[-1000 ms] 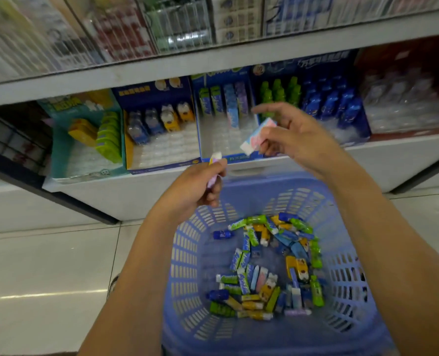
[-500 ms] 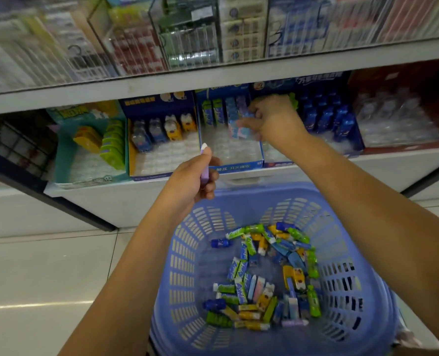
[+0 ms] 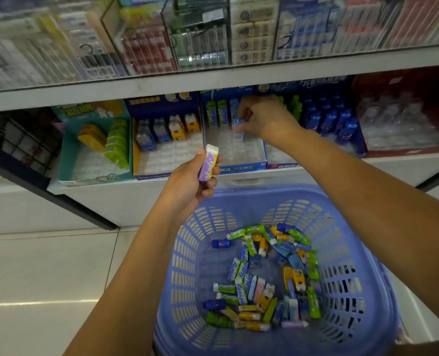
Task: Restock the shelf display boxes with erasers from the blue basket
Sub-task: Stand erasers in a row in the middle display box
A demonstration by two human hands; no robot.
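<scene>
The right hand [image 3: 263,116] pinches a pink-and-blue sleeved eraser [image 3: 239,130] inside the blue cardboard display box [image 3: 241,167]. The left hand [image 3: 191,185] grips a purple-sleeved white eraser [image 3: 208,163] above the blue slotted plastic basket [image 3: 187,265] of loose erasers [image 3: 264,278].

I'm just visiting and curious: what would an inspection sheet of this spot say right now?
Surface: white shelf carrying part-filled display boxes.
Job's things: blue basket with mixed loose erasers; purple eraser; pink-blue eraser; blue box.
Clutter: nothing seen.
Hands: left hand grips the purple eraser; right hand pinches the pink-blue eraser inside the blue box.
Cables: nothing seen.
Surroundings: upper shelf of clear cases; tiled floor.
</scene>
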